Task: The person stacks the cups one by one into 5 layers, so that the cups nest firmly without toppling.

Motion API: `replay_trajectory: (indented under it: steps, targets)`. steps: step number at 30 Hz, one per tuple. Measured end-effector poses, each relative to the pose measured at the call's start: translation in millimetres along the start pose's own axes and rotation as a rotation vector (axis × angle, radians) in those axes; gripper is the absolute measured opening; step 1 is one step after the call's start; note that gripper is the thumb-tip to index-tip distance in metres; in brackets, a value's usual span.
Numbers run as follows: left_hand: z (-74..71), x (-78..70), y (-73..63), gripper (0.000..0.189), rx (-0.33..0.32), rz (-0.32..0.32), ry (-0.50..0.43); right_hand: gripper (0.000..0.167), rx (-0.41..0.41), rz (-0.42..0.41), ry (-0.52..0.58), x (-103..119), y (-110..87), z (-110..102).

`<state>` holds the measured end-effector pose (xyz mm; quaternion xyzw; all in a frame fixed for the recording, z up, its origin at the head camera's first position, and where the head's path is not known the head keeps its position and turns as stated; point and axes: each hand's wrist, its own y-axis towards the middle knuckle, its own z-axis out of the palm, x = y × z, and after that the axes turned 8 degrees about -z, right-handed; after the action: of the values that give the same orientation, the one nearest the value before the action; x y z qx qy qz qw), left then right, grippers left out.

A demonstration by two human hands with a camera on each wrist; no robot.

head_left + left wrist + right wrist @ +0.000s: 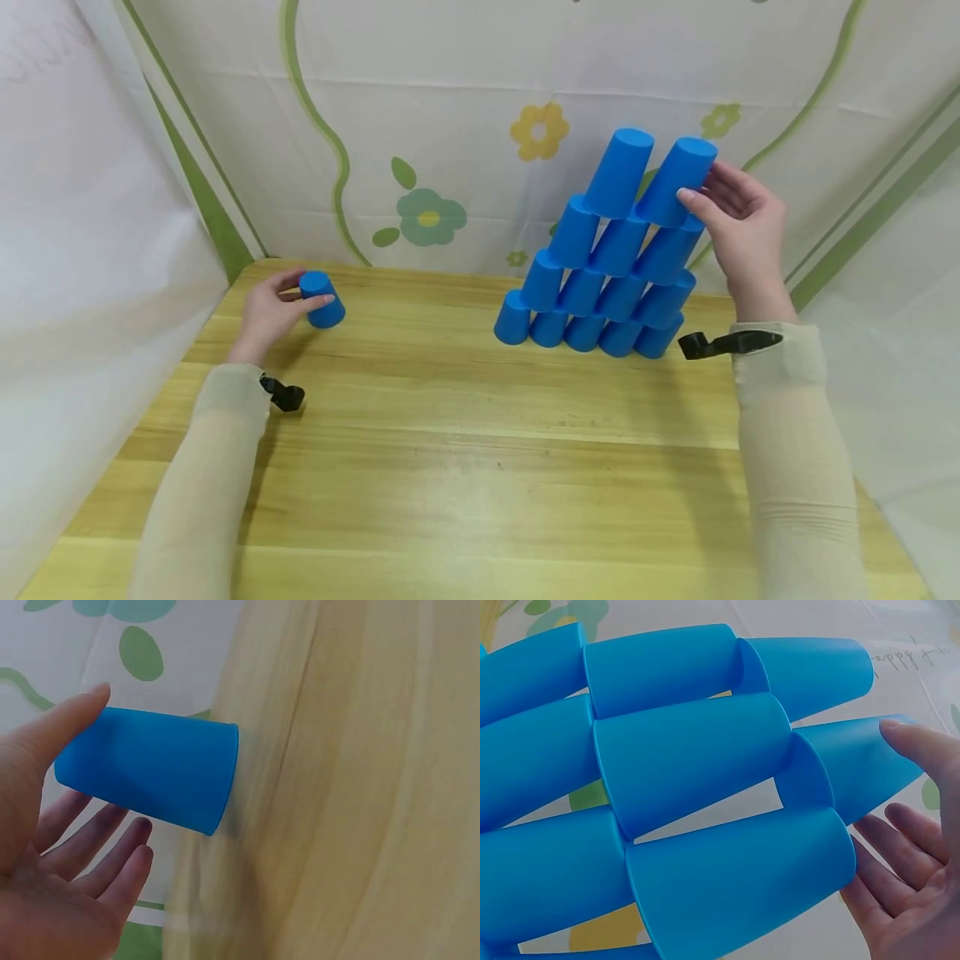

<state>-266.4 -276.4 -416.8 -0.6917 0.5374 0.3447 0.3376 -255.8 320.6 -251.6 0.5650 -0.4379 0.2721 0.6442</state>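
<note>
A stepped stack of upside-down blue cups stands on the right side of the table, with two cups in its top row. My right hand pinches the right-hand top cup, thumb on the near side and fingers behind; its rim sits on the row below. To its left is the other top cup. At the far left, my left hand holds a single upside-down blue cup between thumb and fingers. That cup's rim is at the tabletop; whether it touches is hard to tell.
The wooden table reaches back to a white curtain printed with flowers and vines, close behind the stack. More white cloth hangs at the left and right sides. Black wrist mounts stick out from both sleeves.
</note>
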Motion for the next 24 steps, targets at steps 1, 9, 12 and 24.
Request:
replay_trajectory:
  steps: [1,9,12,24]
  targets:
    - [0.4,0.8,0.5,0.097,0.005,0.001,0.003,0.058,0.000,0.000,-0.002,-0.1,0.1,0.0]
    - [2.6,2.2,0.7,0.087,0.012,0.010,-0.024,0.057,0.010,-0.004,0.003,-1.6,1.0,0.9]
    - [3.7,1.4,1.3,0.086,0.002,-0.004,-0.033,0.057,0.012,-0.008,0.012,-1.1,1.7,1.3]
    - [9.3,-27.6,9.8,0.093,-0.055,0.054,-0.060,0.059,0.007,0.011,-0.003,0.2,0.9,3.3]
